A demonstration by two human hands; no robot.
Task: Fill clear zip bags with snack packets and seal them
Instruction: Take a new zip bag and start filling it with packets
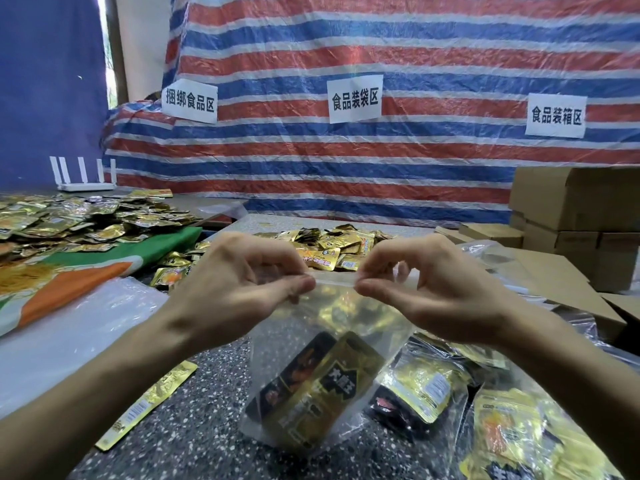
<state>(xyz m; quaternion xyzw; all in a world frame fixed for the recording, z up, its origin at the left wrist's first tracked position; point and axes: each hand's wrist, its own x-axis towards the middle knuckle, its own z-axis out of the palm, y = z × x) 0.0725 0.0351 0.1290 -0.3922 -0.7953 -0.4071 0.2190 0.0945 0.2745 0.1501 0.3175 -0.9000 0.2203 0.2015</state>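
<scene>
I see both hands pinching the zip strip of the clear bag (322, 368): left hand (242, 282) clenched on its left part, right hand (429, 289) on its right. The bag, holding gold snack packets (322, 386), hangs above the speckled surface (194, 431) near its front edge.

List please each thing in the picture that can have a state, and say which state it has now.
zip bag: held up by its top strip, snack packets inside; whether sealed cannot be told
left hand: fingers pinched on the strip
right hand: fingers pinched on the strip
filled bags: lying on the table at right
cardboard boxes: stacked, closed
loose packets: piled behind the hands
</scene>
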